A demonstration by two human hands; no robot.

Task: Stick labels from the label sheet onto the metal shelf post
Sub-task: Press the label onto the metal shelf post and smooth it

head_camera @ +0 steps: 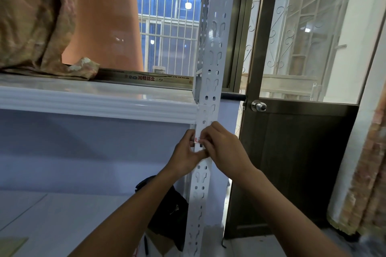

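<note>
A white perforated metal shelf post [212,52] runs upright through the middle of the view. Both hands meet on it just below the white shelf edge [94,102]. A small white label with red print [197,139] lies against the post between the fingertips. My left hand [186,153] holds the label's left side with thumb and fingers. From the right, my right hand [224,148] presses its fingers on the label and the post. The label sheet is not visible.
A brownish cloth bundle [35,19] lies on the shelf at upper left. A black bag [167,210] sits low behind the post. A dark door with a round metal knob [259,106] stands to the right, with a curtain [365,183] at the far right.
</note>
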